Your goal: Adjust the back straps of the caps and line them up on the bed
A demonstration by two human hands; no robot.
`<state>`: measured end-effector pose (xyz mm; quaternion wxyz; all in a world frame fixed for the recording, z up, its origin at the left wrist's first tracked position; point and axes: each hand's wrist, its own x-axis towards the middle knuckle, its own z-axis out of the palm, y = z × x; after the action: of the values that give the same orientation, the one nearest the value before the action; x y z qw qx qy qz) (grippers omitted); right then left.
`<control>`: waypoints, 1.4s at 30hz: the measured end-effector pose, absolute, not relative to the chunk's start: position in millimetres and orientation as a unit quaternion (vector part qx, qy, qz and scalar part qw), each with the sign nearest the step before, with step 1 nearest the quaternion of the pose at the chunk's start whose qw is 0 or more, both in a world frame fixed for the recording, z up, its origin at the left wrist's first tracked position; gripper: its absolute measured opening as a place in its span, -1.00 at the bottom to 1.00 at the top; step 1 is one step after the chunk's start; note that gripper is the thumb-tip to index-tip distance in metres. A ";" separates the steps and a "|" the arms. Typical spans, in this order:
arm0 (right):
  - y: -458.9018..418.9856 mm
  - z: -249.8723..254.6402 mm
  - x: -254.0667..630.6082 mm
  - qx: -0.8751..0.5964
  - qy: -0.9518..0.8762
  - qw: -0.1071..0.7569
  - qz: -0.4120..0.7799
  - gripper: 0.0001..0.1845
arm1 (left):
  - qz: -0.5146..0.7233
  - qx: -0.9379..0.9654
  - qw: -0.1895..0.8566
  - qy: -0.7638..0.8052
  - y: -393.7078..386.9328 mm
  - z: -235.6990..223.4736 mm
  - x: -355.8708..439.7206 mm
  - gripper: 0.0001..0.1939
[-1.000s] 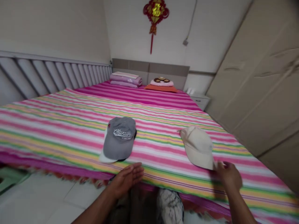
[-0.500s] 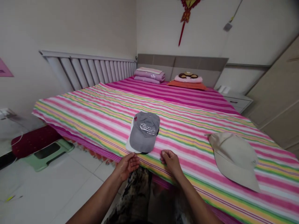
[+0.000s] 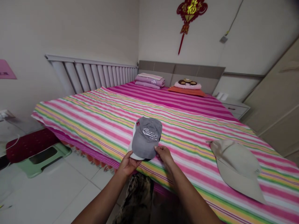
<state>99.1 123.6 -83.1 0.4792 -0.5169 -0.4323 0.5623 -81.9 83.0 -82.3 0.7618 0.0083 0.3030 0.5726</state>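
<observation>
A grey baseball cap (image 3: 147,140) with white lettering lies on the bed, its brim towards me. Under it a white cap brim (image 3: 135,156) sticks out on the left, and a dark edge shows at the lower right. My left hand (image 3: 129,163) is closed on the white brim at its front left, thumb on top and fingers beneath. With thumb and fingertips my right hand (image 3: 164,154) pinches the right edge of the grey brim. A beige cap (image 3: 238,165) rests on the bed further right, apart from both hands.
A striped sheet (image 3: 93,115) covers the bed. Folded purple bedding (image 3: 150,81) and an orange pillow (image 3: 187,91) lie near the headboard (image 3: 196,70). On the floor to the left stands a green stool (image 3: 46,158) beside a dark red roll (image 3: 30,144). A nightstand (image 3: 235,109) is at the far right.
Both hands have moved in to the stacked caps and taken hold of the brims, the left at the white one, the right at the grey one. The camera view has tilted up slightly.
</observation>
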 end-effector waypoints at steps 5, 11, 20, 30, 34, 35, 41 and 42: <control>117.7 -63.6 101.2 -0.447 -0.383 0.476 0.653 -0.75 | 0.612 -0.014 0.723 0.320 86.3 -79.2 -75.2 -0.54; 101.9 -20.8 92.3 -0.310 -0.364 0.526 0.704 -0.56 | 0.636 0.008 0.706 0.312 92.6 -73.6 -78.6 -0.57; 47.2 18.6 123.1 -0.237 -0.384 0.537 0.713 -0.68 | 0.568 0.058 0.748 0.339 91.1 -68.8 -105.9 -0.70; -27.2 -34.3 164.0 -0.300 -0.449 0.395 0.743 -0.67 | 0.429 0.210 0.866 0.151 57.8 -55.4 -70.2 -0.57; -44.1 -42.2 174.2 -0.282 -0.458 0.338 0.772 -0.50 | 0.454 0.240 0.847 0.140 59.2 -45.5 -53.9 -0.75; -46.4 -42.1 174.0 -0.271 -0.434 0.361 0.780 -0.46 | 0.456 0.243 0.846 0.133 56.2 -43.5 -48.4 -0.70; -44.1 -29.7 157.4 -0.297 -0.300 0.517 0.745 -0.70 | 0.389 0.287 0.870 0.092 34.7 -32.2 -26.5 -0.45; -42.7 -26.3 155.6 -0.308 -0.301 0.529 0.731 -0.75 | 0.372 0.299 0.874 0.094 33.4 -30.1 -27.2 -0.44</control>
<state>155.6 -42.7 -26.3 0.5286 -0.3082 -0.3010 0.7314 -27.2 33.4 -30.1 0.8738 0.2991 0.0939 0.3718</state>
